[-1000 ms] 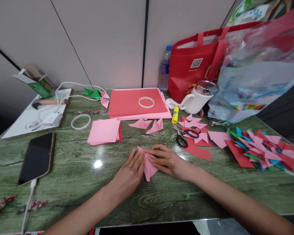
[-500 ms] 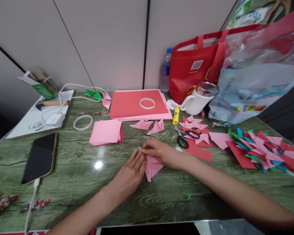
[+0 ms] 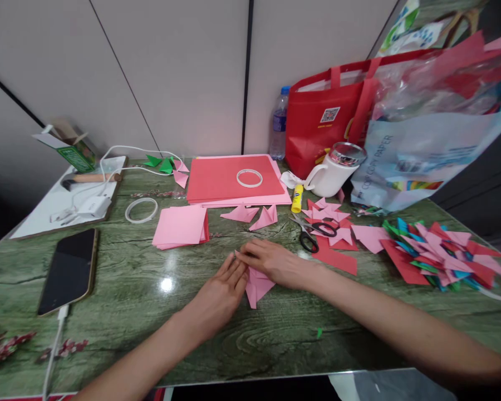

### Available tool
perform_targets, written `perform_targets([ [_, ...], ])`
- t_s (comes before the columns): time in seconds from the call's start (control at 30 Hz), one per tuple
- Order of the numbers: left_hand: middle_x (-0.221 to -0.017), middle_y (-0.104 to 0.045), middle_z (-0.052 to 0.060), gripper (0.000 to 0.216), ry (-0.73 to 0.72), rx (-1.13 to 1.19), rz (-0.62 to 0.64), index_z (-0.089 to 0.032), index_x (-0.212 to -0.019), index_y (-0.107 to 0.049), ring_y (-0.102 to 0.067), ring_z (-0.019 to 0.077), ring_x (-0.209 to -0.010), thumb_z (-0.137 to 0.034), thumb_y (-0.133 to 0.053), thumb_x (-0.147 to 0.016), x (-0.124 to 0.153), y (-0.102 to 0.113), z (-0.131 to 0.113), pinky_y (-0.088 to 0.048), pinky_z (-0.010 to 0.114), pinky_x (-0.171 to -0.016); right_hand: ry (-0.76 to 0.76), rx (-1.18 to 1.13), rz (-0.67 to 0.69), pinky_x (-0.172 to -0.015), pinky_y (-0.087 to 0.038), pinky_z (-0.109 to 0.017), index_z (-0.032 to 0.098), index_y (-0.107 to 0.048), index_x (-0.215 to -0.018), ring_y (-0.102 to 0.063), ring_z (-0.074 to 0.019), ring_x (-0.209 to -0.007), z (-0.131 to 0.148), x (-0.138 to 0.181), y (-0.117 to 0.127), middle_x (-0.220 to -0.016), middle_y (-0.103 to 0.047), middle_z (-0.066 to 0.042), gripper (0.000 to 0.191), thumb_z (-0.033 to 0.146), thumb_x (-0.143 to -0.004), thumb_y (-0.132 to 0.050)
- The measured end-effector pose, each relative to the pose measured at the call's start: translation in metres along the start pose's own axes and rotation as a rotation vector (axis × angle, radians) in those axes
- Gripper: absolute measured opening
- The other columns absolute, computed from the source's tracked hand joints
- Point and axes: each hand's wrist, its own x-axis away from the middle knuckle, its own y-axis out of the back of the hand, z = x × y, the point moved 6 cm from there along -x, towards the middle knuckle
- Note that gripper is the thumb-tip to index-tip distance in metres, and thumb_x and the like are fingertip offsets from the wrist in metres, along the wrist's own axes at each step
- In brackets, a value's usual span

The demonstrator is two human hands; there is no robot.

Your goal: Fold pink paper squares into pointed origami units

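A folded piece of pink paper (image 3: 258, 287) lies on the table in front of me, partly covered by both hands. My left hand (image 3: 223, 289) rests on its left side, fingers together and holding it down; the thumb is hidden. From the right, my right hand (image 3: 269, 263) pinches the paper's upper tip, its fingertips meeting those of the left. Just beyond are two folded pink pieces (image 3: 264, 218), and a stack of pink and red paper squares (image 3: 180, 225) sits to the left. Black-handled scissors (image 3: 313, 231) lie right of my right hand.
Red and pink sheets (image 3: 217, 178) bear a tape roll (image 3: 249, 178). A glue stick (image 3: 297, 199), white mug (image 3: 332, 172) and red bag (image 3: 313, 122) stand behind. Folded coloured pieces (image 3: 446, 250) are heaped at right. A phone (image 3: 69, 272) lies left, near another tape roll (image 3: 141, 210).
The hands keep almost the same hold on the pink paper, with only a slight shift of the right fingers. The whole view has turned a little.
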Motion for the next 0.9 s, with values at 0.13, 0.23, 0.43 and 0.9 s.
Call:
perform_targets([
  [0.13,-0.134,-0.043,0.022,0.050,-0.004,-0.021,0.017,0.000,-0.128,-0.041,-0.030,0.0295,-0.129,-0.003,-0.039,-0.078,0.000,0.000,-0.001,-0.030,0.043,-0.106,-0.031,-0.038,-0.009,-0.086,-0.044,-0.036,0.015,-0.040,-0.129,-0.045,-0.0209,-0.105,-0.001,0.003,-0.001,-0.112,-0.050,-0.011,0.038,0.012,-0.091,-0.038],
  [0.23,-0.135,-0.042,0.021,0.051,-0.005,-0.010,0.022,-0.001,-0.129,-0.040,-0.029,0.0283,-0.130,-0.004,-0.039,-0.078,0.000,-0.002,0.000,-0.030,0.043,-0.106,-0.043,-0.014,0.028,-0.086,-0.044,-0.036,0.014,-0.040,-0.129,-0.044,-0.0213,-0.105,0.000,0.002,-0.001,-0.112,-0.050,-0.011,0.038,0.012,-0.091,-0.039],
  [0.43,-0.135,-0.042,0.021,0.051,-0.010,0.010,0.030,-0.001,-0.128,-0.040,-0.028,0.0278,-0.130,-0.003,-0.038,-0.077,-0.001,0.002,0.001,-0.027,0.042,-0.108,-0.011,0.046,0.057,-0.081,-0.046,-0.035,0.014,-0.049,-0.121,-0.045,-0.0220,-0.100,0.000,-0.007,0.006,-0.105,-0.053,-0.011,0.034,0.013,-0.088,-0.045],
  [0.9,-0.139,-0.037,0.020,0.051,0.021,0.094,0.136,-0.002,-0.130,-0.038,-0.023,0.0272,-0.132,-0.002,-0.036,-0.079,-0.003,0.002,0.004,-0.023,0.042,-0.109,-0.023,0.015,0.025,-0.075,-0.044,-0.033,0.015,-0.050,-0.122,-0.043,-0.0218,-0.096,-0.007,-0.006,0.001,-0.103,-0.051,-0.012,0.034,0.013,-0.089,-0.042],
])
